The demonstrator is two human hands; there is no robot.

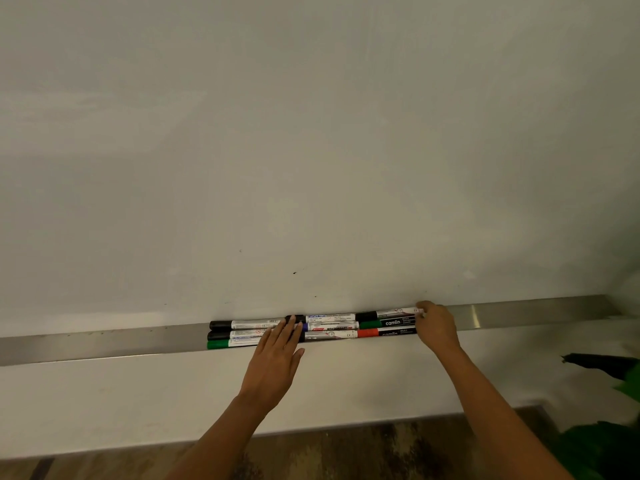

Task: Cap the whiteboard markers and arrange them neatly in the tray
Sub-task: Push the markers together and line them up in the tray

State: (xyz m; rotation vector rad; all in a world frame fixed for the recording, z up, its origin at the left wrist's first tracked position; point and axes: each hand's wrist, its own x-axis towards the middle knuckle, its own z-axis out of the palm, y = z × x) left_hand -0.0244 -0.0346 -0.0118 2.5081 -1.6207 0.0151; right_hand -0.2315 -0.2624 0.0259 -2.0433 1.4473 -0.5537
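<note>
Steel tray [104, 341], markers [332, 328] partly under left hand [277, 355]

The left hand [277, 355] lies across the marker rows [332, 328], hiding where the left markers meet the next ones. The right hand [438, 327] curls round the end of the top-row marker [391, 312] — that tip is covered. Print on the labels [249, 323] is mostly too small to read. The metal tray [104, 342] runs off the left edge; a green plant [602, 448] — blurred — is cut by the right edge.
</note>
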